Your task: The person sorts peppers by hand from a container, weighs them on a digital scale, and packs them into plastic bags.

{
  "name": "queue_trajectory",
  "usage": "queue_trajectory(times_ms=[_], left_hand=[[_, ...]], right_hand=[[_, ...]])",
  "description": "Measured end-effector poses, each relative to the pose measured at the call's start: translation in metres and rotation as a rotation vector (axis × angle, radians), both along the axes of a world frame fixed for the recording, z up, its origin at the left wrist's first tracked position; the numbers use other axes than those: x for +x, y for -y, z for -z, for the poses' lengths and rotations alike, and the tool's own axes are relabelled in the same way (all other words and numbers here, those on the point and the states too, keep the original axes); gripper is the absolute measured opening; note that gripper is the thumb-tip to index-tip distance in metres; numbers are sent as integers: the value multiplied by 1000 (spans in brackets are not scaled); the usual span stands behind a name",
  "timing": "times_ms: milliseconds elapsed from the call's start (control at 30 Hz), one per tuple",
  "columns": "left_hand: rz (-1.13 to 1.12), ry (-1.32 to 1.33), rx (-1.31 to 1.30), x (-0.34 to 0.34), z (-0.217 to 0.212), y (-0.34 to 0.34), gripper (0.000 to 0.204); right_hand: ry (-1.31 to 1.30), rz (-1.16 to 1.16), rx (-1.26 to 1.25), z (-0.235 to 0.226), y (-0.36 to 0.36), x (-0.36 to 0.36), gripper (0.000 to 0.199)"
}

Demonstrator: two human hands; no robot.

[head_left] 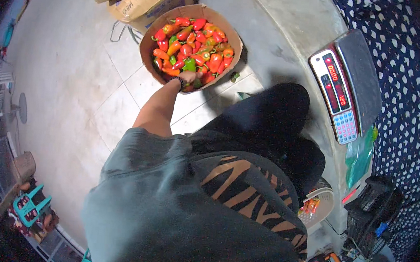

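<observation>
A cardboard box (146, 50) with cut-down sides stands on the floor, filled with red, orange and green peppers (187, 50). My left arm reaches down to its near side, a dark bracelet on the wrist. Inside the near rim, my left hand (190, 76) is among the peppers with its fingers curled and partly hidden. Whatever it grips cannot be made out. Right beside the fingers lies a green pepper (197, 83). My right hand is out of view, with my body covering that side.
Behind the box are stacked cardboard cartons (153, 6). To the right stands a digital scale (362, 77) with a lit red display, near a dark patterned cloth (410, 63). A pale basket (323, 211) holds more peppers. Black crates (370, 215) stand at lower right; a teal stool (31, 205) is far left.
</observation>
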State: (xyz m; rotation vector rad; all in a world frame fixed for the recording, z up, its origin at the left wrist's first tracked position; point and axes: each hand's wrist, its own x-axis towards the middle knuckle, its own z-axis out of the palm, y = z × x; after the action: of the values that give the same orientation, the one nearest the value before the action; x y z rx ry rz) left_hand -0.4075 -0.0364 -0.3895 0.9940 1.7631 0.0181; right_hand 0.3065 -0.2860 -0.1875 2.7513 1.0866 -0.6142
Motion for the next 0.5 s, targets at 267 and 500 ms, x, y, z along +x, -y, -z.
queue_trajectory(times_ms=[267, 500], left_hand=[[-319, -732, 278, 28, -17, -46, 58], [-58, -403, 94, 68, -8, -120, 57]], right_hand=[[39, 12, -81, -19, -13, -8, 39], [72, -3, -125, -33, -39, -7, 38]])
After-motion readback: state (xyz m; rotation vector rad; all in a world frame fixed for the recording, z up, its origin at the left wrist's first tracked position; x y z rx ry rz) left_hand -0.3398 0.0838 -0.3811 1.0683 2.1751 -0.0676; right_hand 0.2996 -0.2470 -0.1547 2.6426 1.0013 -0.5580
